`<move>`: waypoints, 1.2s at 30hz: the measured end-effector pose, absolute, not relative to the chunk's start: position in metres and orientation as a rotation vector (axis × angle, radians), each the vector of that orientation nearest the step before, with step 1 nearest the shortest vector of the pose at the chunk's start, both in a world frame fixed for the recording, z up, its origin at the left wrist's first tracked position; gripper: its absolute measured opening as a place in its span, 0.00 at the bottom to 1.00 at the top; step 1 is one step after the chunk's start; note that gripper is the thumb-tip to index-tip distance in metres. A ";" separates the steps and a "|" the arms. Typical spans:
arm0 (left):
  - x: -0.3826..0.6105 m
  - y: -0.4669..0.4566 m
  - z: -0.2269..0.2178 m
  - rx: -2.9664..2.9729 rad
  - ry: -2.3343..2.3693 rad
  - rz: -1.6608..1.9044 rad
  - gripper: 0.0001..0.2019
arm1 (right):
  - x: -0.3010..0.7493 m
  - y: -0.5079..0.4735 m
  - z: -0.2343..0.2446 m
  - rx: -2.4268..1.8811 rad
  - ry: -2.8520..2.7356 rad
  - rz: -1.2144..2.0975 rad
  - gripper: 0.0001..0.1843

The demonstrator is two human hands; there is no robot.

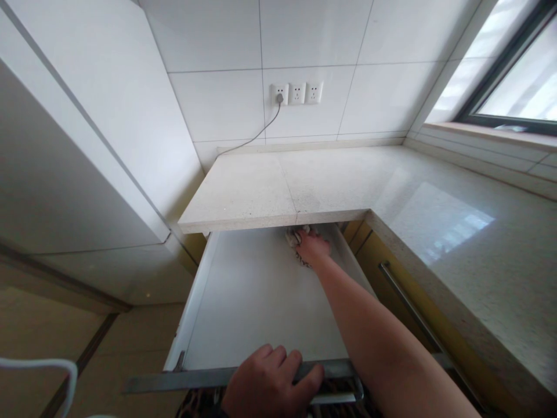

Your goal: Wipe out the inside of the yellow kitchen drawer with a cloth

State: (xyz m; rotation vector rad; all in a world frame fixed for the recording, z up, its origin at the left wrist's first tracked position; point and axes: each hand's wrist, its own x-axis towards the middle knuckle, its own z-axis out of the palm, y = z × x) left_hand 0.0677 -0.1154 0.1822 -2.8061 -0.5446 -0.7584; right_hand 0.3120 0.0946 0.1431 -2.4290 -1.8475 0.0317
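Note:
A white drawer (pixel 261 296) stands pulled out from under the stone countertop. My left hand (pixel 272 380) grips the top edge of the drawer front (pixel 174 380), its fingers curled over the rim. Deep inside, near the back right corner, my right hand (pixel 313 247) presses a crumpled cloth (pixel 292 237) with dark and pale patches against the drawer bottom. Part of that cloth is hidden under my fingers. Below my left hand, a metal bar handle shows on the outer side of the drawer front.
The countertop (pixel 243 194) overhangs the drawer's back and turns along the right side. A cabinet handle (pixel 409 307) runs beneath it. A tall white cabinet (pixel 100 104) rises at left. One plug with a grey cord (pixel 255 138) sits in the wall sockets (pixel 297 93).

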 end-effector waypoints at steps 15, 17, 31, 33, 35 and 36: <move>0.069 -0.117 0.179 -2.813 -0.562 -0.743 0.21 | 0.200 0.074 0.141 -1.430 -2.725 0.163 0.35; 0.070 -0.116 0.182 -2.810 -0.552 -0.759 0.21 | 0.206 0.077 0.141 -1.505 -2.673 0.196 0.35; 0.065 -0.114 0.176 -2.815 -0.533 -0.734 0.25 | 0.299 0.095 0.145 -2.342 -1.972 0.066 0.29; 0.065 -0.115 0.177 -2.807 -0.535 -0.738 0.24 | 0.301 0.093 0.147 -2.345 -1.986 0.070 0.29; 0.066 -0.115 0.178 -2.808 -0.535 -0.735 0.22 | 0.294 0.091 0.149 -2.295 -2.061 0.073 0.30; 0.066 -0.116 0.179 -2.810 -0.541 -0.733 0.21 | 0.288 0.090 0.150 -2.255 -2.111 0.078 0.31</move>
